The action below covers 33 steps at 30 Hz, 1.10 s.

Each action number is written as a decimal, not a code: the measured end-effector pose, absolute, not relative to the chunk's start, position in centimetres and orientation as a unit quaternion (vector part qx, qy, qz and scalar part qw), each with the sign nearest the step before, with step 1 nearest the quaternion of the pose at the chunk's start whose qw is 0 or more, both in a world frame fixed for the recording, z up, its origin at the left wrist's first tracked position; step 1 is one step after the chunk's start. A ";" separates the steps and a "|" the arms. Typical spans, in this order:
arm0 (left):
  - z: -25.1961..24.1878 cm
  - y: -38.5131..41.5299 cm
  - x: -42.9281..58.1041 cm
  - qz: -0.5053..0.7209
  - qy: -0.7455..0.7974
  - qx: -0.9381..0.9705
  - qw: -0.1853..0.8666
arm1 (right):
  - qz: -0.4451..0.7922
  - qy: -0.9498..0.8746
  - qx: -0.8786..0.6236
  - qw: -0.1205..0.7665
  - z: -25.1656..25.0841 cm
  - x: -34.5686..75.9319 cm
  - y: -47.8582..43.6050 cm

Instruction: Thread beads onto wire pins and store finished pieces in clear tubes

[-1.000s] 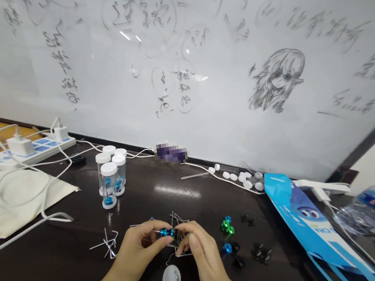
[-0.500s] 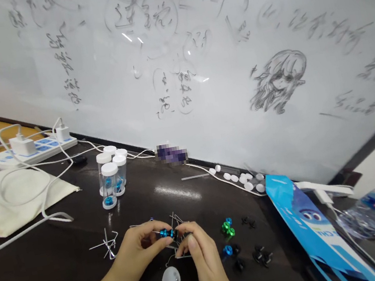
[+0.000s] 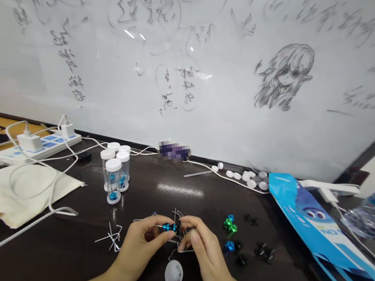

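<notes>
My left hand pinches a small shiny blue metal spool-shaped part between thumb and fingertips. At its right end sits a small black piece, with the fingertips of my right hand closed at it; whether the two pieces are joined I cannot make out. Thin bent metal wires lie behind and beneath the fingers, partly hidden. Just below the hands is a white round dish with something small in it. Left of my left hand lies a cluster of bent metal rods.
Clear tubes with white caps stand at the left back. Green parts, a blue part and black parts lie at right. White caps line the whiteboard's foot. A blue package, power strip and cables flank the area.
The camera view has shifted slightly, so the whole scene sits a little further right. Both hands keep their hold at the blue and black parts with hardly any visible movement.
</notes>
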<state>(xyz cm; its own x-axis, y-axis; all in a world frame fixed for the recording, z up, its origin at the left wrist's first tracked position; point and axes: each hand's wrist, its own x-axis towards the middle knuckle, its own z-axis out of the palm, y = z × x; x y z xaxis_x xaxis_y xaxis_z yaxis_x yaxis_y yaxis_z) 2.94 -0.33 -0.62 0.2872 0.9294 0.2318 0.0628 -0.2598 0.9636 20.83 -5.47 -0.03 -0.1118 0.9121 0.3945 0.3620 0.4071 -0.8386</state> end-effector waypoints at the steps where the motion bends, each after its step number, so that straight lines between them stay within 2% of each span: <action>1: -0.7 -0.3 3.0 0.456 0.383 0.648 0.475 | 0.288 -0.689 -0.463 0.478 0.0 20.8 -5.5; 33: -0.8 -0.4 2.8 0.449 0.376 0.653 0.481 | 0.301 -0.691 -0.460 0.470 0.1 20.9 -5.4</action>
<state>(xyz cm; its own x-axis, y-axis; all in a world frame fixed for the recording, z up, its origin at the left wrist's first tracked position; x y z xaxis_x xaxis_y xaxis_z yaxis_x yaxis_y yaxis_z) 2.82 -0.44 -0.78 0.3142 0.9224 0.2244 0.0591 -0.2550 0.9651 20.87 -5.44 0.06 -0.1352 0.9184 0.3719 0.3520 0.3954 -0.8484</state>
